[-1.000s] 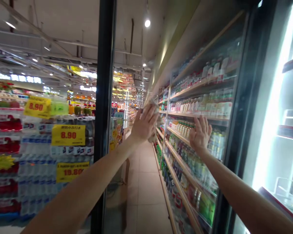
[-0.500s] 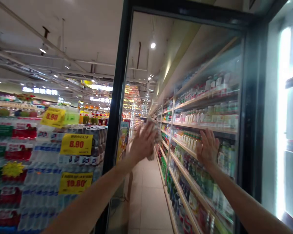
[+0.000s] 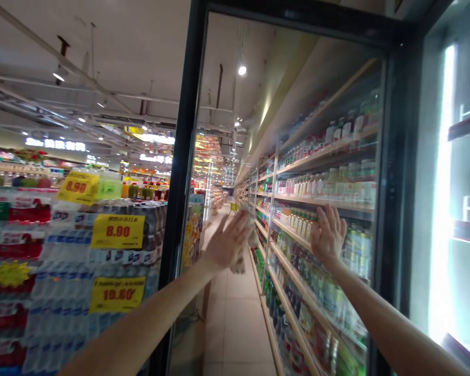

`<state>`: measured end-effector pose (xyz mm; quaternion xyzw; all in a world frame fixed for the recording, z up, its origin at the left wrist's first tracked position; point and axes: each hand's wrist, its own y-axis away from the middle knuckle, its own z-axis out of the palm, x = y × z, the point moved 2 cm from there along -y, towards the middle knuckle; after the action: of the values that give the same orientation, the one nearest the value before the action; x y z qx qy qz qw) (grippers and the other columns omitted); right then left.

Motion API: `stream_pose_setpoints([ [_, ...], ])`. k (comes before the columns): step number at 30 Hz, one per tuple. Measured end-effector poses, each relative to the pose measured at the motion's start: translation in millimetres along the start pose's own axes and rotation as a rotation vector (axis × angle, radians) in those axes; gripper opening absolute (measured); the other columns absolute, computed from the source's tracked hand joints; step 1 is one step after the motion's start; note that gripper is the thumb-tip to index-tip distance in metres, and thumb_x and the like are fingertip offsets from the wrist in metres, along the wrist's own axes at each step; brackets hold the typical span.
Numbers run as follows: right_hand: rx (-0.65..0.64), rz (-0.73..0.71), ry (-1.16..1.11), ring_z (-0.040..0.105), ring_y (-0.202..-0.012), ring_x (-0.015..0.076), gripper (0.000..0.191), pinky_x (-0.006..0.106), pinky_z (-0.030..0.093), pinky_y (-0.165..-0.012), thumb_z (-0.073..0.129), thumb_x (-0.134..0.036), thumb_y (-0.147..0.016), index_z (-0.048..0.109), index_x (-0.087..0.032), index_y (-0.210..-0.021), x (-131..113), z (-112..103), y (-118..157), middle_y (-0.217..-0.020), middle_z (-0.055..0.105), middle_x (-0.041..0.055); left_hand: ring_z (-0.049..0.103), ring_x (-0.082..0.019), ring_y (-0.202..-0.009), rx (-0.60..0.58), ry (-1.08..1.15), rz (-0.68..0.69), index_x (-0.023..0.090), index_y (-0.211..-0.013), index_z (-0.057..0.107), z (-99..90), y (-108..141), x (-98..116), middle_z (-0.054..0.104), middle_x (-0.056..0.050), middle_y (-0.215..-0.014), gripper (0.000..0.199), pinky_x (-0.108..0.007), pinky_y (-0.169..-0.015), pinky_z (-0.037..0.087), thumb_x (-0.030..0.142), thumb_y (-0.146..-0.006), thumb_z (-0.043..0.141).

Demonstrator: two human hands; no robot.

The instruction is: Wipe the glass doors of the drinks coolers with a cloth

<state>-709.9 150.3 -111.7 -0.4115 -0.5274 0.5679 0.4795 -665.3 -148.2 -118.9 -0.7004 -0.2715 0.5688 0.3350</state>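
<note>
At the middle of the glass pane (image 3: 285, 130), a little below eye level, we have a pale, crumpled cloth (image 3: 253, 232), bunched so that its longer way runs roughly up and down, with a loose end hanging lowest. Over it lies our left hand (image 3: 227, 245), the nearer of the two by far: its palm faces away from us, the fingers are stretched, close together and aimed up and to the right, and they hold the cloth between themselves and the pane. From our right hand (image 3: 329, 235) the cloth lies to the left and well apart; that hand is raised with its fingers extended and slightly parted, and we see nothing in it. Whether its fingertips meet the glass we cannot tell. Around both hands stands the dark door frame (image 3: 181, 156), and shelves of bottles (image 3: 332, 183) show in the pane behind them. Farther out, we have a bright light strip (image 3: 441, 198) to the right and stacked packs of drinks (image 3: 58, 292) with yellow price signs (image 3: 117, 231) to the left.
</note>
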Motion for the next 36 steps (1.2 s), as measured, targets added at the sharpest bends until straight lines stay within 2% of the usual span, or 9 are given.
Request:
stream_pose_setpoints([
  [2, 0.011, -0.006, -0.001, 0.031, -0.133, 0.0253, 0.049, 0.048, 0.024, -0.105, 0.036, -0.030, -0.087, 0.038, -0.020, -0.135, -0.2, 0.0, -0.1, -0.141, 0.040, 0.0132, 0.015, -0.021, -0.138, -0.062, 0.043, 0.296, 0.021, -0.127, 0.045, 2.6, 29.1, 26.8, 0.030, -0.005, -0.146, 0.043, -0.043, -0.113, 0.010, 0.028, -0.084, 0.045],
  [4, 0.016, -0.010, -0.002, 0.032, -0.133, 0.0249, 0.049, 0.047, 0.023, -0.105, 0.036, -0.030, -0.087, 0.038, -0.019, -0.135, -0.7, -0.2, -0.2, -0.140, 0.040, 0.0133, 0.015, -0.018, -0.138, -0.080, 0.061, 0.345, 0.024, -0.127, 0.045, -0.2, 42.6, 24.2, 0.031, -0.002, -0.145, 0.042, -0.042, -0.114, 0.007, 0.028, -0.085, 0.044],
  [9, 0.001, 0.010, -0.007, 0.031, -0.133, 0.0249, 0.049, 0.047, 0.023, -0.105, 0.035, -0.032, -0.087, 0.040, -0.019, -0.134, -1.9, -1.4, -1.2, -0.140, 0.041, 0.0129, 0.017, -0.022, -0.137, 0.032, -0.028, -0.345, 0.019, -0.132, 0.037, -13.6, 30.2, -41.4, 0.032, -0.011, -0.144, 0.050, -0.047, -0.112, 0.010, 0.027, -0.084, 0.046],
  [11, -0.010, 0.021, -0.014, 0.031, -0.133, 0.0253, 0.049, 0.048, 0.023, -0.105, 0.035, -0.033, -0.087, 0.040, -0.019, -0.134, -1.9, -2.0, -1.6, -0.140, 0.041, 0.0127, 0.016, -0.024, -0.138, 0.027, -0.027, -0.416, 0.016, -0.133, 0.036, -12.5, 40.5, -37.5, 0.030, -0.014, -0.145, 0.053, -0.047, -0.111, 0.015, 0.028, -0.083, 0.049],
  [17, -0.049, 0.041, -0.016, 0.030, -0.133, 0.0260, 0.051, 0.049, 0.023, -0.105, 0.035, -0.033, -0.085, 0.040, -0.018, -0.134, -0.5, -2.8, -1.1, -0.141, 0.039, 0.0124, 0.016, -0.021, -0.138, -0.150, 0.100, 0.186, 0.024, -0.124, 0.046, -1.0, 106.4, 41.4, 0.036, -0.006, -0.143, 0.045, -0.045, -0.113, 0.008, 0.032, -0.080, 0.052],
  [19, -0.057, 0.047, -0.015, 0.029, -0.134, 0.0261, 0.052, 0.049, 0.022, -0.106, 0.036, -0.033, -0.085, 0.039, -0.018, -0.135, 0.2, -2.8, -0.8, -0.142, 0.038, 0.0124, 0.017, -0.019, -0.138, -0.152, 0.109, 0.224, 0.025, -0.124, 0.047, -2.4, 96.5, 36.4, 0.038, -0.005, -0.142, 0.043, -0.044, -0.113, 0.005, 0.032, -0.082, 0.050],
  [25, -0.042, 0.043, -0.018, 0.030, -0.133, 0.0263, 0.052, 0.050, 0.024, -0.105, 0.036, -0.033, -0.085, 0.037, -0.019, -0.135, 0.4, -2.6, -1.1, -0.142, 0.038, 0.0123, 0.017, -0.023, -0.138, 0.043, 0.016, -0.387, 0.015, -0.127, 0.042, -7.7, 21.3, -23.9, 0.034, -0.015, -0.143, 0.046, -0.047, -0.111, 0.012, 0.027, -0.083, 0.048],
  [32, -0.037, 0.050, -0.018, 0.030, -0.134, 0.0249, 0.050, 0.048, 0.023, -0.105, 0.034, -0.033, -0.086, 0.041, -0.019, -0.133, -1.0, -2.9, -1.8, -0.141, 0.039, 0.0120, 0.018, -0.018, -0.137, -0.070, 0.038, 0.247, 0.022, -0.126, 0.044, -1.3, 24.7, 23.8, 0.036, -0.004, -0.143, 0.041, -0.043, -0.113, 0.008, 0.025, -0.086, 0.042],
  [36, -0.042, 0.057, -0.022, 0.030, -0.134, 0.0244, 0.050, 0.048, 0.023, -0.106, 0.034, -0.033, -0.086, 0.041, -0.019, -0.133, -1.4, -4.1, -2.3, -0.141, 0.040, 0.0122, 0.022, -0.020, -0.136, -0.007, -0.012, -0.182, 0.019, -0.132, 0.037, -13.1, -17.9, -28.6, 0.031, -0.010, -0.145, 0.048, -0.047, -0.112, 0.013, 0.026, -0.085, 0.044],
])
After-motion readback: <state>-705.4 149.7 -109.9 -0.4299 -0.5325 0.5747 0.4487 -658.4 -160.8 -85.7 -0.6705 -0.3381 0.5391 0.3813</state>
